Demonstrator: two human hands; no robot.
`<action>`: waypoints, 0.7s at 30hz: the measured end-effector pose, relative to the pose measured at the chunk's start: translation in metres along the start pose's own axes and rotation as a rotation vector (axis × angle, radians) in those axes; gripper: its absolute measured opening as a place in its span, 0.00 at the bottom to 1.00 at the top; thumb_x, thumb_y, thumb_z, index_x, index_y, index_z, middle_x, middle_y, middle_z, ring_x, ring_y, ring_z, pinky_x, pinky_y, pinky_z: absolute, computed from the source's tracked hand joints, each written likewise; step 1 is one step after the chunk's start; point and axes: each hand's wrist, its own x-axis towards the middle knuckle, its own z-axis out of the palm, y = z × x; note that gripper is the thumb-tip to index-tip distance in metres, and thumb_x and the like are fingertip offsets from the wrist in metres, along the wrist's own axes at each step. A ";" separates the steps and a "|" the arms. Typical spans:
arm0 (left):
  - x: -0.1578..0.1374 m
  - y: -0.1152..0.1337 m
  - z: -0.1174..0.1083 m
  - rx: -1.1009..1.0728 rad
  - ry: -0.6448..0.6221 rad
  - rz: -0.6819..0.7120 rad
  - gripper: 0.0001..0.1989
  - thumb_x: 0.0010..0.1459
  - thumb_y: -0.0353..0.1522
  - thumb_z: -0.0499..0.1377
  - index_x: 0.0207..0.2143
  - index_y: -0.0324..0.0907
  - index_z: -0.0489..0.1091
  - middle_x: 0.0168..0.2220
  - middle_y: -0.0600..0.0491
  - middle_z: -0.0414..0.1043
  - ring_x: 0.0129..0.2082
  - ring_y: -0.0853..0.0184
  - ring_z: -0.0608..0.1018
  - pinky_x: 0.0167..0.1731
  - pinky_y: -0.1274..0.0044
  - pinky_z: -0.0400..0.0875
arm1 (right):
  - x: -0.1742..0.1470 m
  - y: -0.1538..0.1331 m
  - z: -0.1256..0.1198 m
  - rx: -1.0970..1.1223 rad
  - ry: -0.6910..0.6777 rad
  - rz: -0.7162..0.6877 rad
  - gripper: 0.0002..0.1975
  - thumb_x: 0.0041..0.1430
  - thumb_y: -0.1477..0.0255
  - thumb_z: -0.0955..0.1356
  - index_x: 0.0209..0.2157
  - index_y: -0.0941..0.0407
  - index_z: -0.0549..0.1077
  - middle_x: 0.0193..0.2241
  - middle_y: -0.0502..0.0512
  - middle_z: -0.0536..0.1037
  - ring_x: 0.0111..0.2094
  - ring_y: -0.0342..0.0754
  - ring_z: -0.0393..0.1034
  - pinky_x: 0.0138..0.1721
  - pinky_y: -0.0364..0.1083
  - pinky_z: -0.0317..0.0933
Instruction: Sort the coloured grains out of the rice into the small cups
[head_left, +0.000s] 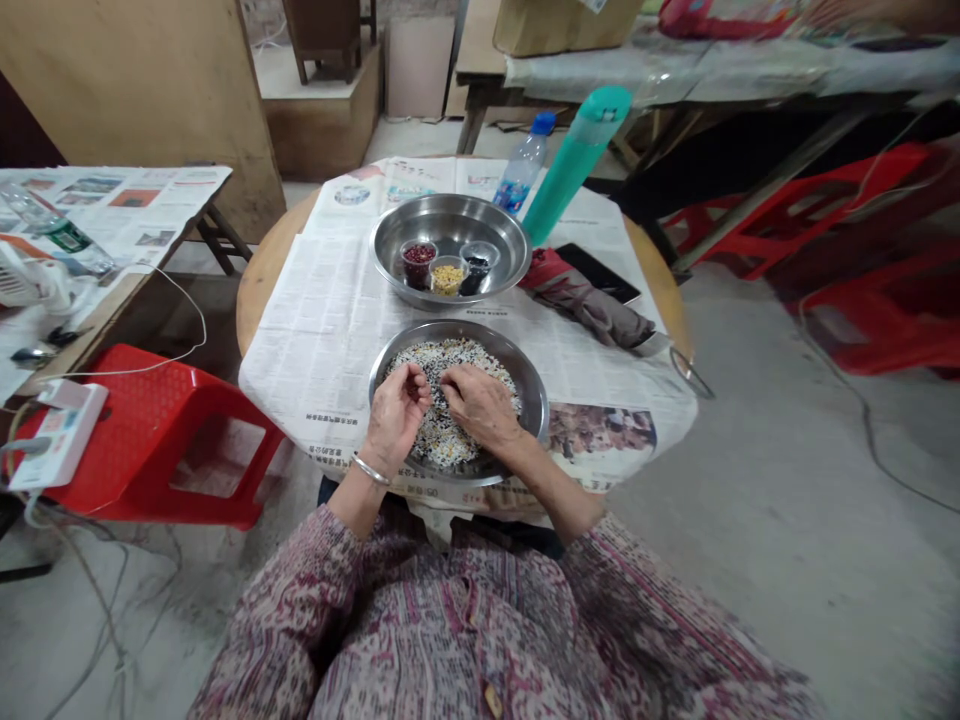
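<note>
A steel basin (537, 405) near me holds a spread of mixed white, black and yellow grains (450, 445). Over its left side my left hand (397, 412) is cupped with the palm turned up and the fingers curled in. Something small and dark seems to lie in that palm, too small to name. My right hand (484, 405) reaches down to the grains with bent fingers drawn together; its fingertips and anything in them are hidden. Behind stands a second steel basin (390, 225) with clear cups of dark red beans (418, 262), yellow beans (447, 278) and black beans (474, 280).
Newspaper (300, 320) covers the round table. A water bottle (523, 165), a tall green bottle (577, 160), a black phone (598, 273) and a folded umbrella (592, 305) stand or lie at the right. A red stool (165, 430) with a power strip (64, 435) is at left.
</note>
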 end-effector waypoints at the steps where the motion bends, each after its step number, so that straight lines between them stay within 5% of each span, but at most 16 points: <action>1: 0.000 0.000 0.000 0.000 -0.002 -0.004 0.08 0.63 0.29 0.60 0.29 0.37 0.69 0.24 0.57 0.67 0.23 0.78 0.69 0.25 0.85 0.64 | -0.001 0.001 0.000 0.031 0.012 0.014 0.10 0.64 0.74 0.62 0.36 0.55 0.75 0.37 0.59 0.79 0.40 0.52 0.71 0.40 0.47 0.58; 21: -0.006 0.002 0.000 0.009 -0.006 -0.033 0.09 0.64 0.29 0.59 0.29 0.36 0.70 0.24 0.56 0.67 0.22 0.78 0.69 0.25 0.86 0.65 | -0.008 -0.001 0.004 0.289 0.048 0.167 0.09 0.59 0.70 0.64 0.32 0.54 0.76 0.29 0.54 0.79 0.30 0.48 0.69 0.35 0.46 0.57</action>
